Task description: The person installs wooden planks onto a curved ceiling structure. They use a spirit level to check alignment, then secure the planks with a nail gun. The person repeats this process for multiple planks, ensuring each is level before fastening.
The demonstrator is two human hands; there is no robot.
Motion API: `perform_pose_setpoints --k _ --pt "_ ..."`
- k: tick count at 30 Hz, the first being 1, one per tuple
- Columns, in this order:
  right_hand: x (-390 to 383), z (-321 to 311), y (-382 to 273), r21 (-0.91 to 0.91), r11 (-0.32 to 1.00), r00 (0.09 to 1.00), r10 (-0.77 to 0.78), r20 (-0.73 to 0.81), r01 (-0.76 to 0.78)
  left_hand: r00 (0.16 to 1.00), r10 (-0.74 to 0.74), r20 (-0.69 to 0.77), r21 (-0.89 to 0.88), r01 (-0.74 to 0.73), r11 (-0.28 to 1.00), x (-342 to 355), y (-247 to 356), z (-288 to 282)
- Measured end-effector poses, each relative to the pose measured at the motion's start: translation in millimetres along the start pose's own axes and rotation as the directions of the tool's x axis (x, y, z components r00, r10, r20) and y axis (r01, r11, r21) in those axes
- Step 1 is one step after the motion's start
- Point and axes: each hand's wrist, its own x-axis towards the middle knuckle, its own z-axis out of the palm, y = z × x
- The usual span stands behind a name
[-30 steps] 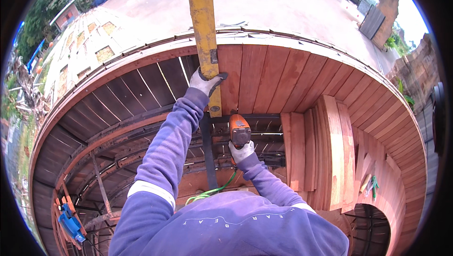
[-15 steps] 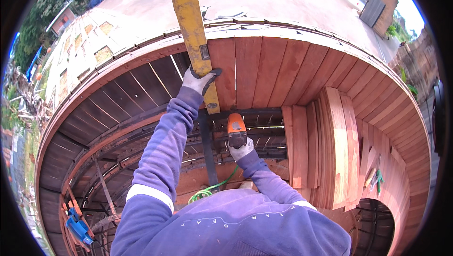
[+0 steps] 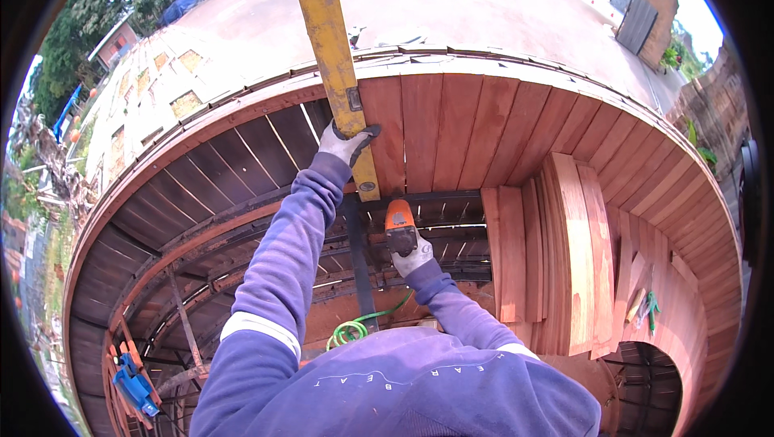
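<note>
A worn yellow spirit level lies lengthwise along the reddish boards, its far end reaching out past the curved edge. My left hand, in a grey glove, is closed around its near part, thumb on the right side. Just right of the level's near end, at the inner ends of the boards, my right hand grips an orange-and-black nail gun. Its front end is hidden under its body. A green hose runs from near my right forearm to a coil by my chest.
Reddish boards line the curved structure to the right; dark boards with gaps continue left. A stack of planks stands right of the nail gun. Green-handled pliers lie farther right. A blue power tool sits lower left.
The whole view has shifted slightly, bringing the scene lower. The nail gun now leans a little more to the left. Both hands keep their holds.
</note>
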Motion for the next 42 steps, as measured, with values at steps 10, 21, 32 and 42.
perform_pose_setpoints --k 10,21,32,42 --pt "3 4 -6 -0.114 0.99 0.994 -0.077 0.082 0.086 1.0 0.0 -0.003 0.013 0.0 1.0 2 -5 0" --pt "-5 -12 -13 -0.072 0.997 0.999 -0.032 -0.039 0.029 0.999 -0.003 0.034 0.297 -0.007 0.955 7 6 -6" --pt "-83 -49 3 -0.117 0.957 0.964 0.26 -0.049 -0.264 0.949 -0.149 0.279 0.51 -0.015 0.86 15 23 -23" --pt "-76 -45 -11 -0.19 0.892 0.912 0.406 -0.059 -0.41 0.922 -0.311 0.232 0.702 0.063 0.71 28 14 -20"
